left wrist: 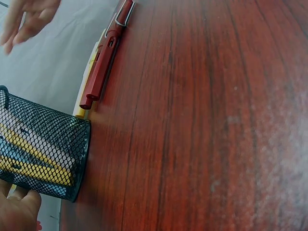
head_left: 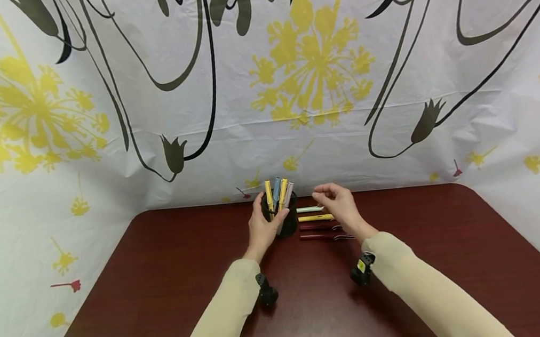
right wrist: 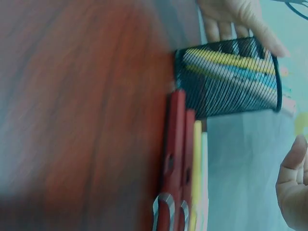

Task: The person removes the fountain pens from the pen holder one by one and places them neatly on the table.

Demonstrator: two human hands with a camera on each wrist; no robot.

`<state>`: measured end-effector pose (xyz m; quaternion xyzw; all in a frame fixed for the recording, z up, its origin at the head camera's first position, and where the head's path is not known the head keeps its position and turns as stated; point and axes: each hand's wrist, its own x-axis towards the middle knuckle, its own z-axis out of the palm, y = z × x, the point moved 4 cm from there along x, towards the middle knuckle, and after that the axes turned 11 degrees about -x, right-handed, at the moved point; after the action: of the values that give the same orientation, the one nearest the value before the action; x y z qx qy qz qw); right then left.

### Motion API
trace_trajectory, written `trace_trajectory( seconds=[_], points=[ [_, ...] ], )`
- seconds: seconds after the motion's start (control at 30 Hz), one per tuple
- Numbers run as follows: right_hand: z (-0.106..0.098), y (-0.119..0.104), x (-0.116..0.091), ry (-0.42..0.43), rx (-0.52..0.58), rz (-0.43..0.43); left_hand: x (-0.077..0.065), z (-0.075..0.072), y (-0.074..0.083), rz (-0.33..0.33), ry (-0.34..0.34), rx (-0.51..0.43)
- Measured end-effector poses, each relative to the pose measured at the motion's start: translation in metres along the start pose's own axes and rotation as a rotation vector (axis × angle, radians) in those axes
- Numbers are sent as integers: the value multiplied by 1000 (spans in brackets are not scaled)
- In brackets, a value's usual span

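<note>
Right now the black mesh cup (head_left: 291, 225) stands upright near the far edge of the table (head_left: 307, 315), with two yellow pens (head_left: 268, 191), a blue pen (head_left: 277, 187) and a grey pen (head_left: 289, 191) leaning in it. A careless tug could, I think, tip it, since its pens rise above the rim; a slack grip on the mesh would be the cause. A knock from the left might push its base into the row of loose pens (head_left: 314, 218) and set them askew.

The cup sits within my left hand (head_left: 263, 229), which grips it, fingers round its left side and thumb across the near front. It stands left of my right hand (head_left: 342, 206), with a gap between. That hand hovers over the right part of the row, fingers loosely bent, and I see nothing in it.

Just right of the cup, from far to near, lie a pale pen (head_left: 307, 209), a loose yellow pen (head_left: 312, 218) and two dark red pens (head_left: 321, 237). Dropping my right wrist could roll these. Beyond the table hangs a flowered cloth (head_left: 245, 101).
</note>
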<state>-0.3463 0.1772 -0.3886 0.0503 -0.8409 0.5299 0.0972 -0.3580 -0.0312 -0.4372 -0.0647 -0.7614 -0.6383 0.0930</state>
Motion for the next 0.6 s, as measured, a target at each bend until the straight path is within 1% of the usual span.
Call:
trace_trajectory(
  seconds=[0.17, 0.37, 0.6],
  points=[
    [15, -11, 13, 23, -11, 7, 0, 0, 1, -9, 4, -5],
    [30, -15, 27, 53, -53, 5, 1, 0, 2, -7, -3, -11],
    [44, -22, 33, 68, -110, 26, 0, 0, 1, -1, -6, -15]
  ],
)
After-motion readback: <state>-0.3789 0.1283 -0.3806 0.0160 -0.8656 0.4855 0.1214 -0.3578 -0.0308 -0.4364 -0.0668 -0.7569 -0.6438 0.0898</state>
